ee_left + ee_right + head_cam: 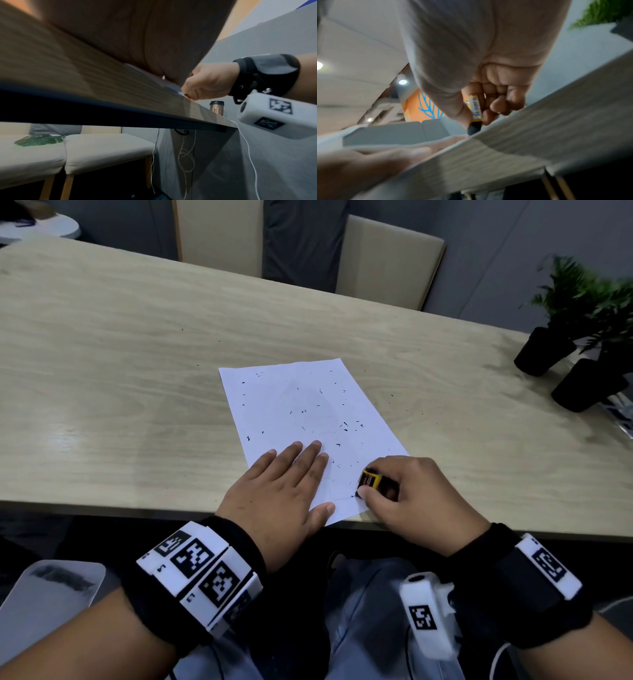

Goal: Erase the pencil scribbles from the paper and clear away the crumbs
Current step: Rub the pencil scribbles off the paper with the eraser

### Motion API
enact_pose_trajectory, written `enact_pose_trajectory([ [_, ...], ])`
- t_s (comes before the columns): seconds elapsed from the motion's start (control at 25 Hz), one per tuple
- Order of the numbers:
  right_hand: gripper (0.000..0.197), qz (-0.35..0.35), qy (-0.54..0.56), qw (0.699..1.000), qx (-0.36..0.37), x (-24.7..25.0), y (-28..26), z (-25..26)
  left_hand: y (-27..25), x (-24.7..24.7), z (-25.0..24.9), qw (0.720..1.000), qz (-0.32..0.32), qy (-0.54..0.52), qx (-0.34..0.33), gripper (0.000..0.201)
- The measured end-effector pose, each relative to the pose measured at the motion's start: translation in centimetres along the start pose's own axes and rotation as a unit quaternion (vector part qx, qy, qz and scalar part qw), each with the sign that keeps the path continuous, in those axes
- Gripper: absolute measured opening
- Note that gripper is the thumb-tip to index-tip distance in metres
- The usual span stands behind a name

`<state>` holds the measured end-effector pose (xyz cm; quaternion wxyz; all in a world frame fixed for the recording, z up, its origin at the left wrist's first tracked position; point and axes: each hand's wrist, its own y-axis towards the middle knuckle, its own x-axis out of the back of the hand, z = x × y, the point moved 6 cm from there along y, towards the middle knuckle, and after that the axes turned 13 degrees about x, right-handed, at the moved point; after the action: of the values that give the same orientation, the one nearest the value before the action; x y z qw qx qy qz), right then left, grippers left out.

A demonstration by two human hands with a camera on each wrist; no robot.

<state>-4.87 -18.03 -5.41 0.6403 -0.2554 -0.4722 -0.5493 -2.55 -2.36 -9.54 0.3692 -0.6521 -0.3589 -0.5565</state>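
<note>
A white sheet of paper [301,419] lies tilted on the wooden table [102,405], its near corner at the table's front edge. Several dark eraser crumbs [345,424] are scattered over it, and a few lie on the table to its right. My left hand [287,487] lies flat on the sheet's near left part, fingers straight. My right hand [411,494] grips a black eraser in a yellow sleeve [371,479] and presses its dark tip on the paper near the near right corner. In the right wrist view the eraser [476,112] is pinched between thumb and fingers.
Two black pots with green plants [561,344] stand at the table's right end. Beige chairs [387,261] are behind the far edge. A copper tumbler [217,107] stands on the table to the right. White cables hang below the table.
</note>
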Motion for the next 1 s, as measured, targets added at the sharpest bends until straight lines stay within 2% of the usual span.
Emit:
enact_pose_trajectory([
  [0.16, 0.014, -0.022, -0.026, 0.999, -0.013, 0.7, 0.7, -0.9, 0.0, -0.1, 0.0, 1.0, 0.0, 0.007, 0.002, 0.092],
  [0.28, 0.014, 0.011, -0.001, 1.0, 0.018, -0.2, 0.4, 0.8, 0.1, -0.2, 0.1, 1.0, 0.001, 0.007, 0.002, 0.092],
  [0.48, 0.011, -0.02, -0.031, 0.999, -0.014, 0.8, 0.8, -0.7, 0.1, -0.1, 0.1, 1.0, 0.004, 0.009, 0.001, 0.093],
  [0.64, 0.014, 0.016, 0.005, 1.0, 0.016, -0.5, 0.4, 1.2, 0.1, -0.2, 0.1, 1.0, 0.006, 0.008, 0.001, 0.093],
  [0.8, 0.013, -0.015, -0.038, 0.999, -0.015, 0.8, 0.9, -0.6, 0.1, -0.3, 0.1, 1.0, 0.009, 0.006, 0.001, 0.093],
  [1.0, 0.014, 0.017, 0.001, 0.999, 0.037, -0.6, 0.3, 1.6, 0.2, -0.3, 0.1, 1.0, 0.007, 0.008, 0.002, 0.093],
])
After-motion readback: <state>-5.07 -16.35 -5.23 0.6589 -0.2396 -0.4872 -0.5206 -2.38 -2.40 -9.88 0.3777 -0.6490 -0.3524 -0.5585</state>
